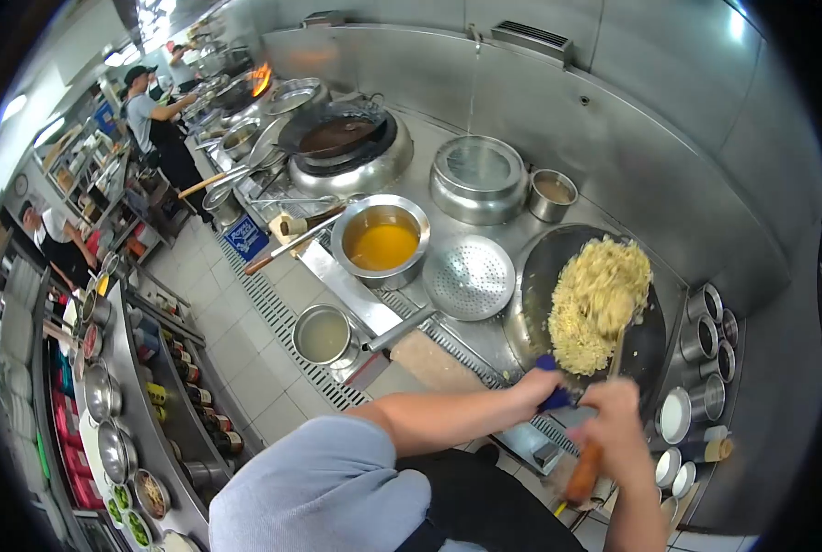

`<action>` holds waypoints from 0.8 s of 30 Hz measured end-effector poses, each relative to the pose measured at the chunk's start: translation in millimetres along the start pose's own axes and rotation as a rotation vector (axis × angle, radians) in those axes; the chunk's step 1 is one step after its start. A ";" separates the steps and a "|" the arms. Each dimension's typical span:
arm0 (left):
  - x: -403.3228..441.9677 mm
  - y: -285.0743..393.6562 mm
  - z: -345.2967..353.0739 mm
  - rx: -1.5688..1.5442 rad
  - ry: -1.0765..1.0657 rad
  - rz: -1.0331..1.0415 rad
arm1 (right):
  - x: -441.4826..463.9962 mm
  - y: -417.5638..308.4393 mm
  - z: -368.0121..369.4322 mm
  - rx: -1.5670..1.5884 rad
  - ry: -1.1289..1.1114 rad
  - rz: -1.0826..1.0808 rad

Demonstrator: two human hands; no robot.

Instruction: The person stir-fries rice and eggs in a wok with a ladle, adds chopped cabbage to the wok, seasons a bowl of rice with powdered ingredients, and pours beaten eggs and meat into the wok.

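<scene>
A large dark wok (650,354) holds a heap of yellowish fried rice (578,317), part of it blurred by motion. My left hand (535,390) is closed around a blue cloth (555,397) at the wok's near edge; whatever lies under the cloth is hidden. Just right of it, my right hand (611,414) grips a long wok utensil (584,471) by its wooden handle. Its metal shaft runs up into the rice, which hides the head. Left of the wok rests a round perforated strainer (469,279).
A pot of orange-yellow liquid (381,247) and a smaller pot (323,335) stand to the left. Water runs onto a covered burner (478,175) behind. Metal containers (699,339) line the right side. A co-worker (158,124) stands farther along the stoves, near a flame (261,79).
</scene>
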State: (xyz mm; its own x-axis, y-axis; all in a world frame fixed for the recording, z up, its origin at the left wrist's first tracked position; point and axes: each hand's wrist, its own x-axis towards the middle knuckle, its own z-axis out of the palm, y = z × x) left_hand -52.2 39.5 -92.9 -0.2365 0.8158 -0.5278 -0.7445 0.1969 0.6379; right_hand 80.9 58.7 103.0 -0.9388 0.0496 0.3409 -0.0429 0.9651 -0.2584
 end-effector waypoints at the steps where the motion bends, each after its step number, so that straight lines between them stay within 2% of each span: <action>1: 7.9 15.0 7.6 0.022 0.020 -0.062 | -18.0 -5.1 12.1 -0.124 -0.217 0.004; 2: 15.1 32.0 14.7 0.043 0.036 -0.123 | -35.7 -6.3 24.1 -0.128 -0.225 -0.003; 4: 39.6 38.5 16.0 0.118 0.031 -0.116 | -71.1 2.1 44.0 -0.247 -0.248 0.391; 5: 42.8 39.6 15.5 0.093 0.012 -0.110 | -89.6 18.2 52.5 -0.263 -0.252 0.397; 6: 35.0 44.8 20.4 0.099 0.076 -0.107 | -112.2 37.7 58.6 -0.199 -0.204 0.522; 7: 52.0 34.2 13.4 0.161 0.040 -0.104 | -132.9 47.9 60.3 -0.139 -0.153 0.662; 8: 65.8 28.9 2.7 0.152 -0.098 -0.145 | -133.5 54.1 52.5 -0.072 -0.254 0.849; 9: 59.6 32.9 4.2 0.162 -0.080 -0.180 | -126.5 63.6 44.4 0.006 -0.343 1.041; 10: 63.6 27.3 4.0 0.092 -0.034 -0.229 | -137.1 80.6 56.6 -0.252 -0.222 0.885; 11: 58.4 27.3 4.9 0.055 -0.043 -0.272 | -108.0 65.2 53.7 -0.273 -0.076 1.094; 12: 58.8 26.1 -0.8 0.018 -0.113 -0.338 | -98.6 67.9 59.6 -0.442 -0.214 1.227; 13: 62.5 22.2 -7.9 0.011 -0.201 -0.397 | -123.6 96.0 81.3 -0.426 -0.243 1.228; 17: 30.8 34.0 -4.6 -0.011 -0.113 -0.399 | -145.7 72.5 65.8 -0.423 -0.198 1.214; 19: 27.5 42.2 -1.9 -0.073 -0.142 -0.419 | -180.0 70.1 69.3 -0.358 -0.017 1.173; 22: 91.0 23.4 2.2 -0.001 -0.020 -0.382 | -188.0 74.1 53.8 -0.358 -0.125 1.268; 24: 83.7 15.7 6.2 0.028 0.026 -0.420 | -165.0 62.3 26.3 -0.258 -0.175 1.292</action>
State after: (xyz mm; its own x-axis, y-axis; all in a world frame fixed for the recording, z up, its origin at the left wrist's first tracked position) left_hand -79.8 114.2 -123.6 0.0677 0.6473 -0.7593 -0.7624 0.5244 0.3791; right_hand 224.1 103.9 7.0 -0.2875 0.9470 -0.1431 0.9547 0.2714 -0.1223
